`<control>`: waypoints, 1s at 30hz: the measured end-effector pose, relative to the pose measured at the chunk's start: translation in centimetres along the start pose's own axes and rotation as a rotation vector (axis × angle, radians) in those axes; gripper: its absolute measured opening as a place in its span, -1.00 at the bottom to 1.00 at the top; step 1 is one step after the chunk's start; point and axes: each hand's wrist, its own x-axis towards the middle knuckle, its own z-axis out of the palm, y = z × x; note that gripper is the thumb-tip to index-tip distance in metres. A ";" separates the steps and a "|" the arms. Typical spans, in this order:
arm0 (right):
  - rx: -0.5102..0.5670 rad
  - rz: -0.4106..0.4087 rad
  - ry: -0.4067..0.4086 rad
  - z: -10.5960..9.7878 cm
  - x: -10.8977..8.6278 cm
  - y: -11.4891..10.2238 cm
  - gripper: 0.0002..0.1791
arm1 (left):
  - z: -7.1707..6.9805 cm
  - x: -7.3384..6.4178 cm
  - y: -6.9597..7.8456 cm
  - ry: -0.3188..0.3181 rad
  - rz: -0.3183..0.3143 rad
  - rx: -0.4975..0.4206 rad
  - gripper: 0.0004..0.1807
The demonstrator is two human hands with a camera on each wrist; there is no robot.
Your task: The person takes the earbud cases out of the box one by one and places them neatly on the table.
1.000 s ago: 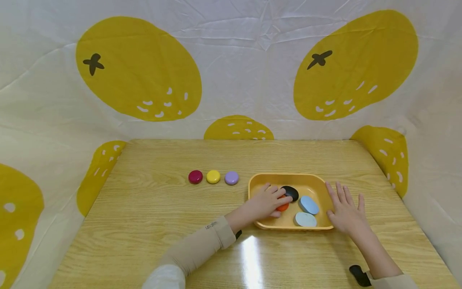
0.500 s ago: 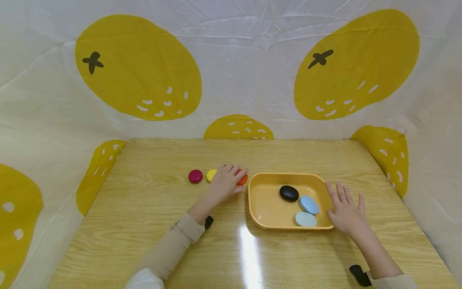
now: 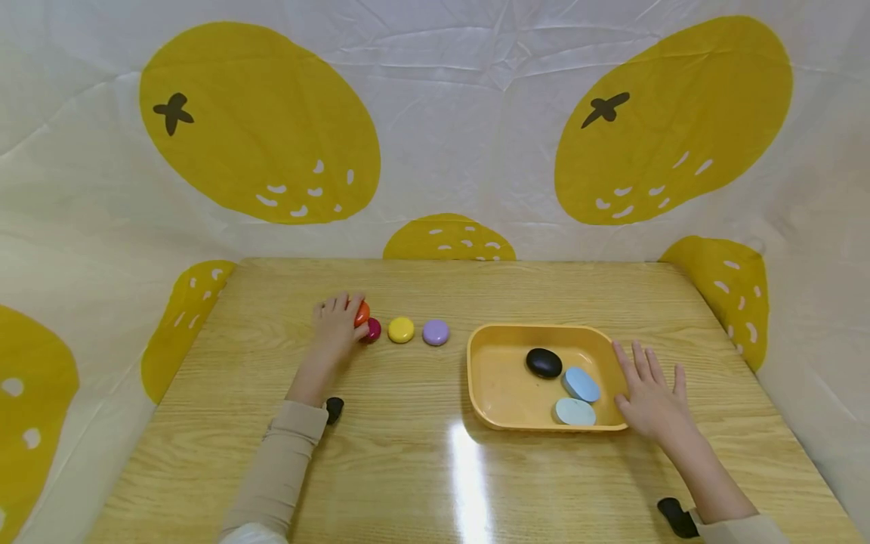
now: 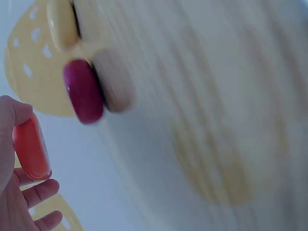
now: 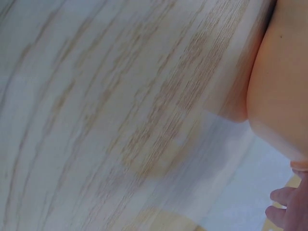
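My left hand [image 3: 333, 326] pinches a glossy orange rounded disc [image 3: 362, 313] between thumb and fingers. The left wrist view shows the orange disc [image 4: 32, 147] held off the table, with the other fingers partly curled. Close by, a dark magenta disc [image 3: 371, 330] lies on the table, partly hidden by the hand in the head view. To its right, a yellow disc [image 3: 401, 329] and a lilac disc [image 3: 436, 332] continue the row. My right hand [image 3: 654, 400], fingers spread and straight, rests against the right rim of an orange-yellow tray [image 3: 503, 408].
Inside the tray lie a black oval stone [image 3: 544, 363], a light blue piece [image 3: 581, 384] and a pale mint piece [image 3: 575, 412]. The wooden table [image 3: 381, 468] meets a white fabric backdrop [image 3: 469, 151] with yellow fruit prints behind and at the sides.
My left hand has lifted the orange disc out of the tray and carried it left, past the lilac and yellow discs, to beside the magenta one. My right hand has stayed at the tray.
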 end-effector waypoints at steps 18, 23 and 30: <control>0.005 -0.002 -0.006 0.0 0.0 0.1 -0.14 | -0.1 -1.7 -4.2 -0.180 -0.125 0.039 -0.40; 0.009 -0.001 -0.003 0.1 -0.1 0.1 -0.14 | -0.1 -1.7 -4.0 -0.221 -0.142 0.029 -0.40; 0.005 -0.002 -0.004 0.2 0.0 0.2 -0.13 | -0.5 -1.7 -4.0 -0.227 -0.158 -0.017 -0.36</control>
